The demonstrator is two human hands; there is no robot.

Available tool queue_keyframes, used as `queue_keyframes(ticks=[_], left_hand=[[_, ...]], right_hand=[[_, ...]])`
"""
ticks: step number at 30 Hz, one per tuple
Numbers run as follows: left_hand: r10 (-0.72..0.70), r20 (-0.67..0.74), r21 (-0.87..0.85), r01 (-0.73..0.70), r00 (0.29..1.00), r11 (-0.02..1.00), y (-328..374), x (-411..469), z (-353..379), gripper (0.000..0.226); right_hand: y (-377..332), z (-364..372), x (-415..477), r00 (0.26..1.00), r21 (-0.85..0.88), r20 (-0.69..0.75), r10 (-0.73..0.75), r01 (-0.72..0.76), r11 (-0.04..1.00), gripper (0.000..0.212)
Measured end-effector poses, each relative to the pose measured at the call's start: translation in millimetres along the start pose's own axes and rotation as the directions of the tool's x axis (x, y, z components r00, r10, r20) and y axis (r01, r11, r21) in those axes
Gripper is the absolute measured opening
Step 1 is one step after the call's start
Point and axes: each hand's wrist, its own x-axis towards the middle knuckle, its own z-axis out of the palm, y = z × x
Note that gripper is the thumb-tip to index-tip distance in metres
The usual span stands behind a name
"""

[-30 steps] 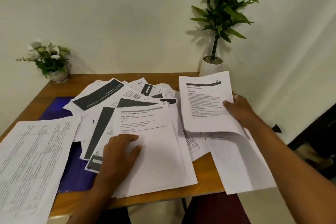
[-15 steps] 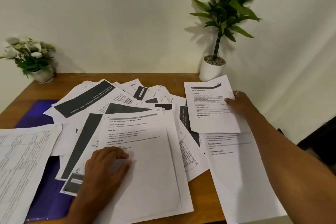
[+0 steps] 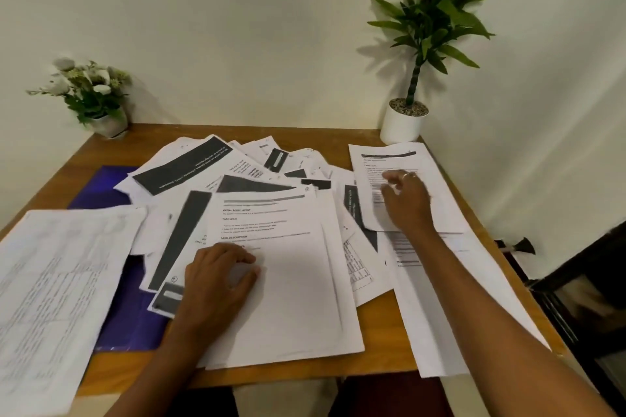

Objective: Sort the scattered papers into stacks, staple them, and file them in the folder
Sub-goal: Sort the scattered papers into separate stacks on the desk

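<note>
Beyond right hand [image 3: 406, 203]: white plant pot [image 3: 403, 123] at table [image 3: 305, 134] corner, wall just behind it; tight there.
Right of right hand: table edge near, open air past it.
Between hands: overlapping paper heap [image 3: 291, 220], low, passable above.
Beyond heap: bare wood strip free up to wall.
Left of left hand [image 3: 216, 281]: large sheet [image 3: 57, 281] over purple folder [image 3: 101, 186]; flower pot [image 3: 108, 123] in far corner.

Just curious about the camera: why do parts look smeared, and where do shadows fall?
Head view: the right hand and the far-left sheet are motion-blurred; the tall plant casts a soft shadow leftward on the wall; the wide lens seems to splay the table edges.
</note>
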Motion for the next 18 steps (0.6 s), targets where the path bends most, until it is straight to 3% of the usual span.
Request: queue_keyframes(ticks=[4,8,14,18], left_hand=[[-0.043,-0.052,0.02,0.044,0.998,0.999,2.5,-3.7,-1.7,0.023],[-0.114,-0.091,0.027,0.117,0.989,0.993,2.6,-4.2,-2.6,0.037],[-0.122,-0.109,0.033,0.126,0.987,0.991,2.4,-4.8,-0.9,0.035],[-0.081,-0.103,0.039,0.085,0.991,0.996,0.9,-4.1,-0.5,0.03]], right_hand=[[-31.8,27.2,-73.1,0.99,0.144,0.13,0.05,-0.068,0.987,0.018],[-44.8,49.9,-114.9,0.952,0.136,0.292,0.093,-0.137,0.981,0.046],[-50.2,57.0,-126.8,0.985,0.089,0.165,0.06,-0.075,0.993,0.056],[-52.5,57.7,-131.6,0.968,0.041,0.247,0.051,-0.063,0.997,0.057]])
